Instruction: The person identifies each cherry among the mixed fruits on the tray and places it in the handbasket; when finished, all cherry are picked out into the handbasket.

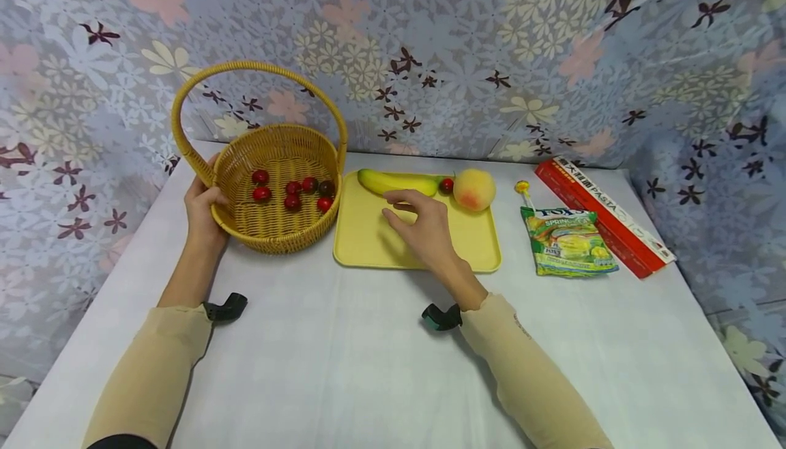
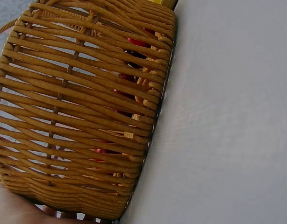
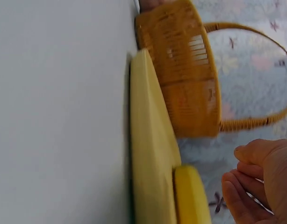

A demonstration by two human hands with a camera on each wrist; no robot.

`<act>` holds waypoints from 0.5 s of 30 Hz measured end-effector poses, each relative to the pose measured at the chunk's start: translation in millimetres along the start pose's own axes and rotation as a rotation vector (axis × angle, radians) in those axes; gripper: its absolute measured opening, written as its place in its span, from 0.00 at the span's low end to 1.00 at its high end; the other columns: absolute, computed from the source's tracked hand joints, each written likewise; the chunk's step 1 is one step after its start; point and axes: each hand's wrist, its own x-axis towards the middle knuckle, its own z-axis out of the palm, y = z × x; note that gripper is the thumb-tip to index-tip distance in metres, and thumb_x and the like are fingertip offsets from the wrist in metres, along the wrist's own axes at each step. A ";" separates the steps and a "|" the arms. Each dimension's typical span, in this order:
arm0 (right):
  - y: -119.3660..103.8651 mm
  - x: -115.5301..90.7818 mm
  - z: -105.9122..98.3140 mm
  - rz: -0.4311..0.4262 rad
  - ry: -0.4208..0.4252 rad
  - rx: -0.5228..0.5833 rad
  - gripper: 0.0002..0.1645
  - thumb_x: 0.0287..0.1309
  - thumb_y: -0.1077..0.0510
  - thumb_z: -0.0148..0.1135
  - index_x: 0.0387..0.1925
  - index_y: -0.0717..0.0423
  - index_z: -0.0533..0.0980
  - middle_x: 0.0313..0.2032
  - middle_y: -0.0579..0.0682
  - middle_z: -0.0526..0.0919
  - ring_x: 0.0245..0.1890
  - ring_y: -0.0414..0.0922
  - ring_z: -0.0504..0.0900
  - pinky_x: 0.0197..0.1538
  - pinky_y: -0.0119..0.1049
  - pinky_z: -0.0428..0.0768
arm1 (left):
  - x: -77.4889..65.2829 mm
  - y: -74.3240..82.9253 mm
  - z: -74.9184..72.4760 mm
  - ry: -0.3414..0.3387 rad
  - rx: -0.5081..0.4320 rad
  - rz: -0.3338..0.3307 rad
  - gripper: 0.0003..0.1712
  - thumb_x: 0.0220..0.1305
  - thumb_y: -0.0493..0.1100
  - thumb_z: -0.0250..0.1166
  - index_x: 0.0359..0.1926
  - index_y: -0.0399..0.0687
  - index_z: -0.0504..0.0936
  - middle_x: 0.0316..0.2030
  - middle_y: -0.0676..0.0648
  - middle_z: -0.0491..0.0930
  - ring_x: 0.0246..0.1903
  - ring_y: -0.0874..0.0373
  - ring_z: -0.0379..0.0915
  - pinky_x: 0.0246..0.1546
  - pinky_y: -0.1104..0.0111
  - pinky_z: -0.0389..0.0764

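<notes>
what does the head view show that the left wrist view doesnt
Only the head view shows the right hand hovering over the yellow tray, with the banana, a lone cherry and the peach on it, plus the snack bag, the lollipop and the pasta box to the right.

Only the left wrist view shows the basket's outer weave up close, red fruit glimpsed through the gaps.

Both share the basket, the left hand gripping it, and the white table.

The basket (image 1: 270, 183) is rough woven wicker; the yellow tray (image 1: 368, 241) looks like smooth matt plastic. A matt white cloth covers the table (image 1: 344, 360). The snack bag (image 1: 568, 241) is glossy foil, the pasta box (image 1: 604, 213) printed card.
</notes>
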 end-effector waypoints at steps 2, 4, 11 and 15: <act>6.6 -2.8 -4.4 0.032 0.012 0.004 0.16 0.55 0.62 0.71 0.46 0.59 0.83 0.45 0.56 0.87 0.45 0.52 0.86 0.51 0.45 0.82 | -0.8 -0.8 0.6 0.002 0.001 0.000 0.44 0.49 0.23 0.40 0.69 0.49 0.70 0.70 0.48 0.65 0.69 0.54 0.57 0.69 0.66 0.59; 11.8 -4.0 -8.4 0.064 0.025 -0.004 0.16 0.56 0.62 0.70 0.47 0.59 0.83 0.45 0.55 0.87 0.46 0.53 0.86 0.52 0.46 0.82 | -1.3 -1.4 0.6 0.006 -0.005 0.000 0.44 0.48 0.22 0.40 0.69 0.49 0.70 0.69 0.48 0.66 0.69 0.53 0.58 0.68 0.66 0.59; 25.4 -4.2 -20.6 0.158 0.126 -0.033 0.16 0.56 0.65 0.69 0.47 0.62 0.82 0.42 0.59 0.87 0.45 0.53 0.85 0.51 0.46 0.82 | -0.5 0.0 0.3 0.009 -0.004 0.004 0.44 0.48 0.23 0.41 0.68 0.48 0.70 0.69 0.48 0.66 0.68 0.54 0.58 0.68 0.66 0.60; 32.4 -4.6 -27.5 0.184 0.170 -0.033 0.15 0.56 0.65 0.67 0.47 0.64 0.82 0.41 0.61 0.86 0.44 0.54 0.85 0.51 0.47 0.82 | 0.6 0.0 0.6 0.010 0.002 0.005 0.44 0.48 0.23 0.40 0.68 0.49 0.70 0.69 0.48 0.66 0.69 0.54 0.58 0.67 0.67 0.61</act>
